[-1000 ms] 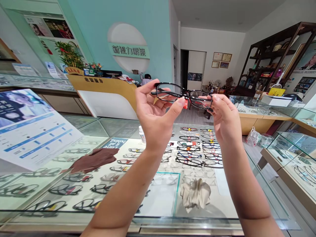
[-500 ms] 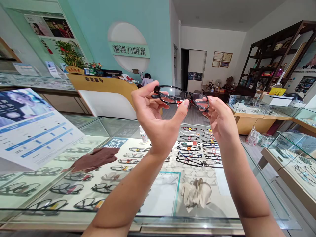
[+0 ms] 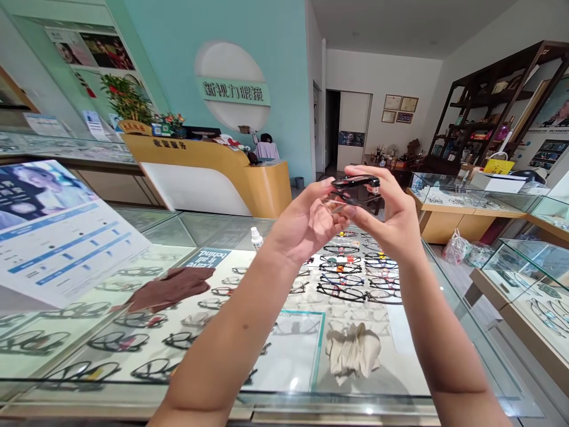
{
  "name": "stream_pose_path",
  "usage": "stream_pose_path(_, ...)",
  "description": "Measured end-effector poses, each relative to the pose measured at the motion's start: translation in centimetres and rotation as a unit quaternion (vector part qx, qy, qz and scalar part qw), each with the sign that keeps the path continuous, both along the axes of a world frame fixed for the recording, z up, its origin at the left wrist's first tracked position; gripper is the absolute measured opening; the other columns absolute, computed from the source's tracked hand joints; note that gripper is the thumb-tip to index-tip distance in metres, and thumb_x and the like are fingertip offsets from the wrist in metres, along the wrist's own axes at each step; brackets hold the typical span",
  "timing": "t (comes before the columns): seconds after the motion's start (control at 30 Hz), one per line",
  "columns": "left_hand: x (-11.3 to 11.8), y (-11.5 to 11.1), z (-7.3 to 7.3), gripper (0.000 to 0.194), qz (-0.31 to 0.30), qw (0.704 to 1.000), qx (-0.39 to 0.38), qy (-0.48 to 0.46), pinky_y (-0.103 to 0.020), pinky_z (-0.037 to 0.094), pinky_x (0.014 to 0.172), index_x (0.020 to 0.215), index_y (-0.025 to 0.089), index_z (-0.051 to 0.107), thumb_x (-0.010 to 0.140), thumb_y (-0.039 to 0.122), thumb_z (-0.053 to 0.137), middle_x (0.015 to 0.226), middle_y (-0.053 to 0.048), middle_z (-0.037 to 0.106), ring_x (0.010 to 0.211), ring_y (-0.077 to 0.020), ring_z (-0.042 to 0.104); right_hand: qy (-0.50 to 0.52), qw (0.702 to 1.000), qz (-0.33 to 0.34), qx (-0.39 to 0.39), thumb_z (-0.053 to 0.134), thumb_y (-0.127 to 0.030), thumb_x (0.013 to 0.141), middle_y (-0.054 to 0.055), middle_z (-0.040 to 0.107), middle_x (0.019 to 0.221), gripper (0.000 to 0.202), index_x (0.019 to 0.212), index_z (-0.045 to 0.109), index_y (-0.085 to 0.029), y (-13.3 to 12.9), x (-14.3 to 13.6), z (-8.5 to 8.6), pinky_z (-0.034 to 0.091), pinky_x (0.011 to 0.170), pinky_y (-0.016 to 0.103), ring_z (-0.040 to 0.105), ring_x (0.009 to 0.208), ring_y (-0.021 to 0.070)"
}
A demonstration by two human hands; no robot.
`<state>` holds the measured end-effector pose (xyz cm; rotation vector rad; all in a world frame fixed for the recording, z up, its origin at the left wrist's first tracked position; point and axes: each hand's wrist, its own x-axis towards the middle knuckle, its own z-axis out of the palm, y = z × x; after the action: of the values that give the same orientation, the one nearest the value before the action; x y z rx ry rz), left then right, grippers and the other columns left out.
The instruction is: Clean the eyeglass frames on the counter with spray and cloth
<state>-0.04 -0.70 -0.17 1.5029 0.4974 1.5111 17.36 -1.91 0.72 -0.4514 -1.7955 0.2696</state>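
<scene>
Black-framed eyeglasses (image 3: pixel 355 181) are raised above the glass display counter, tilted so that the frame shows nearly edge-on. My right hand (image 3: pixel 391 213) grips them from the right, fingers over the top and thumb below. From the left, my left hand (image 3: pixel 306 222) has its thumb at the frame's left end, with its fingers curled beneath. The lenses and folded parts are partly hidden by my fingers. Below, on the counter, lie a crumpled beige cloth (image 3: pixel 354 351) and a brown cloth (image 3: pixel 171 289). A small white bottle (image 3: pixel 256 238) stands behind my left forearm.
Several rows of eyeglasses (image 3: pixel 340 279) lie in the display counter (image 3: pixel 377 385). A calendar-like printed stand (image 3: pixel 66 231) occupies the left. Beyond is a wooden reception desk (image 3: pixel 267 184). More glass cases (image 3: pixel 528 284) line the right side, with plastic bags (image 3: pixel 457 246) on the floor.
The eyeglasses have turned from facing me with lenses showing to nearly edge-on. My left hand has shifted its hold and dropped lower; my right hand now wraps more of the frame.
</scene>
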Motion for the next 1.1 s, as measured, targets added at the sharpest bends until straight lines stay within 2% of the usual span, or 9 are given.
stream_pose_path(0.1,0.1,-0.3,0.1,0.044,-0.094,0.991,-0.095,0.008,-0.036,0.062,0.066,0.095,0.022,0.071,0.079,0.062,0.078,0.086,-0.009,0.074,0.080,-0.0243,0.075,-0.018,0.999,-0.029,0.026,0.082,-0.049,0.087,0.003,0.074,0.135,0.033,0.119,0.080,-0.040,-0.1,0.0,0.1,0.049,0.116,0.054,0.063,0.131,0.0296)
stream_pose_path(0.27,-0.2,-0.1,0.0,0.042,-0.151,0.977,-0.148,0.016,-0.036,0.062,0.067,0.089,0.022,0.069,0.078,0.060,0.082,0.084,-0.008,0.073,0.080,-0.0242,0.076,-0.012,0.997,-0.058,0.043,0.082,-0.049,0.087,0.000,0.076,0.130,0.024,0.110,0.083,-0.042,0.4,0.3,-0.2,0.054,0.108,0.056,0.064,0.126,0.0303)
stream_pose_path(0.4,0.0,-0.2,0.2,0.044,-0.230,0.942,-0.244,-0.030,-0.028,0.061,0.063,0.088,0.022,0.072,0.063,0.049,0.095,0.080,-0.003,0.073,0.068,-0.0160,0.071,0.035,0.993,-0.061,0.095,0.084,-0.039,0.087,0.000,0.080,0.119,0.014,0.101,0.084,-0.042,0.4,0.2,-0.4,0.055,0.102,0.053,0.067,0.116,0.0287)
stream_pose_path(0.47,0.2,-0.4,0.4,0.041,-0.230,0.932,-0.276,-0.033,-0.025,0.059,0.059,0.086,0.021,0.074,0.063,0.048,0.094,0.077,-0.001,0.072,0.062,-0.0123,0.067,0.036,0.992,-0.050,0.112,0.085,-0.034,0.086,0.000,0.081,0.119,0.018,0.103,0.083,-0.041,0.2,0.2,-0.3,0.053,0.103,0.052,0.068,0.113,0.0272)
stream_pose_path(0.6,0.6,-0.8,0.5,0.050,-0.107,0.969,-0.215,0.065,-0.031,0.058,0.056,0.085,0.020,0.073,0.090,0.069,0.067,0.074,-0.004,0.071,0.060,-0.0175,0.070,0.013,0.997,-0.046,0.068,0.085,-0.046,0.085,0.001,0.078,0.121,0.019,0.101,0.082,-0.037,0.1,0.2,0.1,0.051,0.110,0.054,0.068,0.121,0.0294)
stream_pose_path(0.77,-0.2,0.4,-0.3,0.062,-0.084,0.976,-0.166,0.116,-0.029,0.049,0.054,0.091,0.022,0.069,0.077,0.082,0.073,0.084,-0.006,0.073,0.067,-0.0170,0.070,0.053,0.998,-0.041,0.011,0.086,-0.052,0.083,0.003,0.075,0.121,0.023,0.098,0.081,-0.036,0.3,0.8,0.1,0.050,0.115,0.056,0.064,0.130,0.0317)
stream_pose_path(0.9,-3.6,3.7,-1.4,0.047,0.128,0.990,-0.045,0.044,-0.032,0.048,0.064,0.093,0.026,0.063,0.080,0.066,0.083,0.083,0.001,0.069,0.076,-0.0143,0.065,0.052,0.998,-0.026,-0.020,0.089,-0.051,0.081,0.004,0.074,0.116,0.024,0.098,0.081,-0.035,0.7,1.1,0.0,0.050,0.112,0.055,0.063,0.128,0.0317)
stream_pose_path(1.0,-6.9,5.8,-3.2,0.044,0.294,0.955,0.046,0.001,-0.032,0.046,0.070,0.083,0.025,0.054,0.079,0.049,0.091,0.071,0.007,0.056,0.070,-0.0097,0.055,0.027,0.998,-0.052,-0.006,0.086,-0.050,0.084,0.005,0.073,0.109,0.020,0.094,0.081,-0.033,1.1,0.7,-0.2,0.051,0.107,0.055,0.066,0.118,0.0301)
stream_pose_path(1.1,-9.5,6.0,-6.0,0.027,0.439,0.893,0.099,-0.004,-0.032,0.047,0.076,0.083,0.022,0.055,0.091,0.029,0.080,0.076,0.005,0.056,0.076,-0.0105,0.053,-0.013,0.995,-0.094,0.026,0.082,-0.051,0.087,0.006,0.073,0.106,0.022,0.095,0.080,-0.031,1.9,0.0,-0.8,0.052,0.101,0.053,0.066,0.109,0.0286)
